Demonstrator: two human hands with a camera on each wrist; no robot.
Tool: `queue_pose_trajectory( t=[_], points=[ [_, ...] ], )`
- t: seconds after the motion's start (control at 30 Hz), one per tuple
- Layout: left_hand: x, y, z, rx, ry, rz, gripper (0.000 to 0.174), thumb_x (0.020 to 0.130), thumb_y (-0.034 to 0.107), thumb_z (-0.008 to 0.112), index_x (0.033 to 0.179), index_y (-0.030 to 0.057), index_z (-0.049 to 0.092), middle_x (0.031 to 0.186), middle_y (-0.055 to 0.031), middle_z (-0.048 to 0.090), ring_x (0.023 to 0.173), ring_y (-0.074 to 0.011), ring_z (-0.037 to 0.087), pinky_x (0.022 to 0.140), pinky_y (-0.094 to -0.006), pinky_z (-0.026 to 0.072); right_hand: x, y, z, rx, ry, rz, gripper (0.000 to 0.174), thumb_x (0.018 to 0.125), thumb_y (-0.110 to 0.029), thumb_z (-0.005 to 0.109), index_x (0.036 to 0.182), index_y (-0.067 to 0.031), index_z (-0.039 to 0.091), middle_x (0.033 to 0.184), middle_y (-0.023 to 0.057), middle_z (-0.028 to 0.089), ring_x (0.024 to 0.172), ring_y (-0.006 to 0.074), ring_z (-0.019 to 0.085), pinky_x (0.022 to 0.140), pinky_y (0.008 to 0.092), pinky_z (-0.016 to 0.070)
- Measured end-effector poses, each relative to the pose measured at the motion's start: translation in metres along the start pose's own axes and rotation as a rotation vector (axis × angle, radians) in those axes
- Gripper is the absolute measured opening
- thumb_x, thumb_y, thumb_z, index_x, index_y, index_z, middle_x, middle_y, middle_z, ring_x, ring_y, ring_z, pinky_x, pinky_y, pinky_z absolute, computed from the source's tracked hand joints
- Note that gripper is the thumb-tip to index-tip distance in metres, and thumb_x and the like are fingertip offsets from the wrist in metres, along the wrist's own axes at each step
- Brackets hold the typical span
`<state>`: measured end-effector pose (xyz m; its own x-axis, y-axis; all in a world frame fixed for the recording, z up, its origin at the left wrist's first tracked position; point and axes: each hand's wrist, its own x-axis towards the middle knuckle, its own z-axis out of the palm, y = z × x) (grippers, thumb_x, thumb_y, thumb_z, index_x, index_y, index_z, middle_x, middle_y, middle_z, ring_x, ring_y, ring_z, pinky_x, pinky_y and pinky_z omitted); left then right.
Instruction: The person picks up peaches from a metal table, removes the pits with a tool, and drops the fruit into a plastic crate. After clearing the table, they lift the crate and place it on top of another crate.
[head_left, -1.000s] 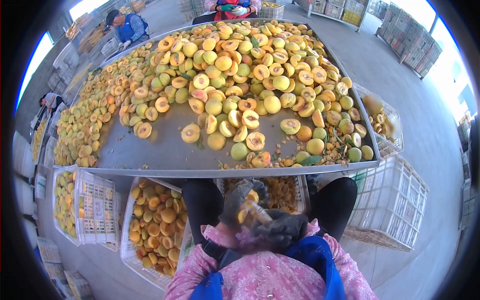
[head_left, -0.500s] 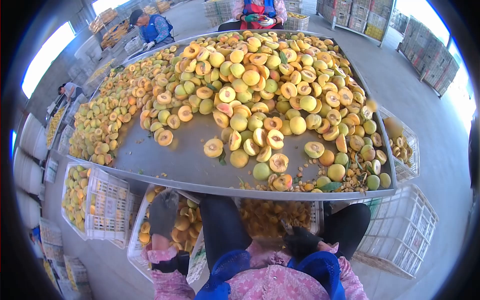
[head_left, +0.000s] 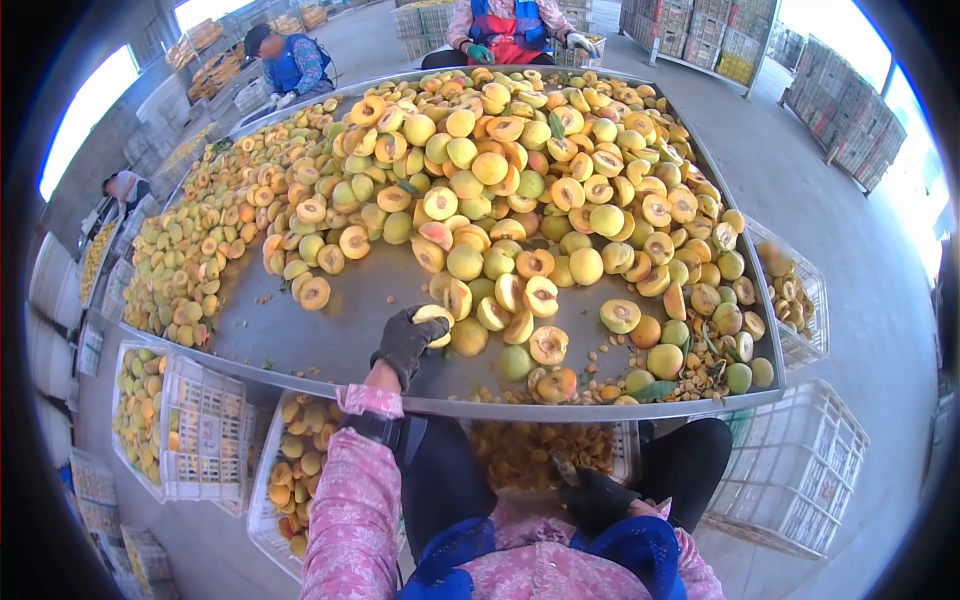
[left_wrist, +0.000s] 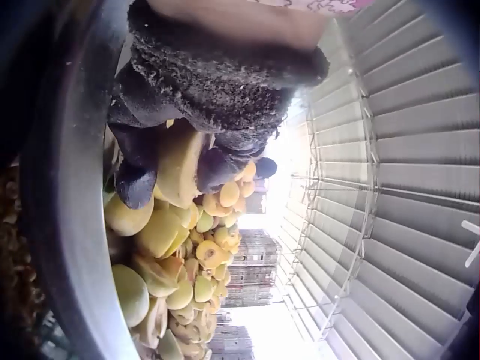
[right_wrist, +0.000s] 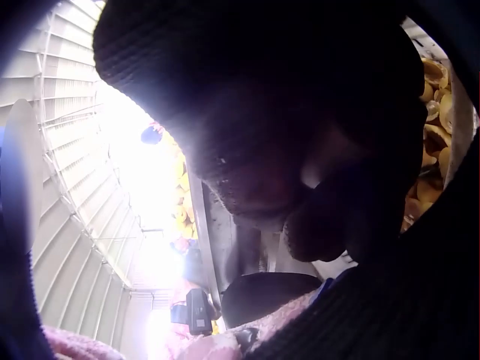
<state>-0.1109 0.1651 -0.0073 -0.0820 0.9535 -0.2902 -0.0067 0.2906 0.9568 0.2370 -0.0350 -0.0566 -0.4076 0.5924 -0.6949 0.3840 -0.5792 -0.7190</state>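
Observation:
My left hand (head_left: 403,345), in a dark glove, reaches over the near edge of the metal table (head_left: 330,345). Its thumb and fingers pinch a yellow peach half (head_left: 433,322) beside the front of the fruit pile. In the left wrist view this peach half (left_wrist: 180,165) sits between the gloved thumb and fingers. Low over my lap, my right hand (head_left: 598,500), also gloved, grips a small tool (head_left: 565,469) whose narrow end sticks out; its exact kind is unclear. The right wrist view is mostly dark glove, which hides the tool.
Halved and whole peaches (head_left: 490,168) are heaped across the table. A crate of dark orange pieces (head_left: 530,445) stands between my knees, another crate of peach halves (head_left: 268,520) to its left. A white crate (head_left: 790,465) is at right. Other people work beyond the table.
My left hand went from beside the right hand at my lap to over the left crate, then up to the table, where it now holds a peach half. The right hand stays low with the tool.

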Motion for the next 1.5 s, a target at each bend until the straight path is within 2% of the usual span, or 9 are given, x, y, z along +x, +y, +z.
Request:
queue_pose_trajectory(
  t=[0.33,0.37,0.4,0.47,0.57,0.77,0.87,1.17,1.5],
  points=[
    [-0.131,0.010,0.066,-0.646,-0.188,-0.004,0.044,0.088,0.018,0.058,0.127,0.0005,0.049,0.109,-0.0140,0.058,0.092,-0.0261,0.063,0.085,-0.0479,0.0546,-0.066,-0.150,0.027,0.049,-0.143,-0.111,0.020,0.093,-0.026,0.054,0.105,-0.0095,0.052,0.073,0.0038,0.053,0.059,0.0144,0.053,0.058,0.0282,0.0417],
    [-0.126,-0.032,0.057,0.207,-0.049,0.462,0.041,0.087,0.021,0.062,0.122,0.0023,0.055,0.106,-0.0114,0.062,0.091,-0.0238,0.064,0.086,-0.0419,0.0541,-0.061,-0.135,0.032,0.017,-0.082,-0.338,0.016,0.095,-0.026,0.051,0.100,-0.0112,0.052,0.076,0.0039,0.052,0.065,0.0156,0.053,0.062,0.0282,0.0407],
    [-0.137,-0.018,0.062,0.205,-0.052,0.463,0.041,0.087,0.021,0.062,0.122,0.0023,0.055,0.106,-0.0114,0.062,0.091,-0.0238,0.064,0.086,-0.0419,0.0541,-0.045,-0.118,0.035,0.017,-0.079,-0.337,0.016,0.095,-0.026,0.051,0.100,-0.0112,0.052,0.076,0.0039,0.052,0.065,0.0156,0.053,0.062,0.0282,0.0407],
    [-0.175,0.036,0.081,0.261,-0.225,0.347,0.038,0.083,0.004,0.067,0.118,-0.0021,0.054,0.120,-0.0147,0.059,0.109,-0.0168,0.058,0.090,-0.0324,0.0501,-0.015,-0.090,0.036,-1.138,0.288,-1.166,0.018,0.097,-0.025,0.048,0.101,-0.0075,0.051,0.083,0.0041,0.052,0.075,0.0164,0.052,0.068,0.0304,0.0414],
    [-0.191,0.041,0.102,-0.139,-0.256,0.249,0.038,0.088,0.014,0.063,0.121,-0.0018,0.052,0.119,-0.0142,0.059,0.106,-0.0190,0.059,0.090,-0.0334,0.0509,-0.026,-0.094,0.045,-0.353,0.124,-0.701,0.023,0.100,-0.024,0.043,0.104,-0.0030,0.050,0.087,0.0068,0.052,0.079,0.0200,0.050,0.073,0.0330,0.0415],
    [-0.198,0.025,0.118,-0.715,-0.315,0.082,0.041,0.096,0.021,0.050,0.129,-0.0021,0.044,0.123,-0.0168,0.055,0.107,-0.0272,0.058,0.090,-0.0424,0.0512,-0.009,-0.088,0.059,0.122,0.027,-0.692,0.026,0.100,-0.025,0.043,0.104,0.0003,0.048,0.092,0.0129,0.053,0.086,0.0210,0.052,0.079,0.0355,0.0420],
    [-0.197,0.018,0.122,-0.955,-0.300,0.000,0.042,0.099,0.028,0.040,0.130,-0.0017,0.043,0.123,-0.0178,0.054,0.111,-0.0310,0.056,0.096,-0.0472,0.0469,-0.035,-0.101,0.049,-0.394,0.145,-0.694,0.024,0.100,-0.023,0.045,0.105,0.0007,0.048,0.096,0.0138,0.054,0.088,0.0202,0.052,0.081,0.0361,0.0427],
    [-0.193,-0.007,0.130,-1.091,-0.248,-0.015,0.046,0.102,0.033,0.031,0.128,-0.0016,0.045,0.122,-0.0185,0.055,0.113,-0.0320,0.054,0.102,-0.0507,0.0416,0.022,-0.050,0.051,-0.252,0.128,-0.887,0.068,0.086,-0.015,0.059,0.146,-0.0096,0.028,0.104,0.0257,0.053,0.089,0.0414,0.058,0.073,0.0452,0.0467],
    [-0.193,-0.018,0.141,-1.021,-0.111,0.030,0.041,0.101,0.029,0.035,0.125,-0.0012,0.048,0.116,-0.0172,0.057,0.105,-0.0309,0.058,0.098,-0.0524,0.0454,0.031,-0.036,0.053,-0.476,0.185,-0.941,0.050,0.090,-0.017,0.054,0.134,-0.0036,0.037,0.096,0.0254,0.054,0.083,0.0403,0.058,0.070,0.0450,0.0459]
  ],
)
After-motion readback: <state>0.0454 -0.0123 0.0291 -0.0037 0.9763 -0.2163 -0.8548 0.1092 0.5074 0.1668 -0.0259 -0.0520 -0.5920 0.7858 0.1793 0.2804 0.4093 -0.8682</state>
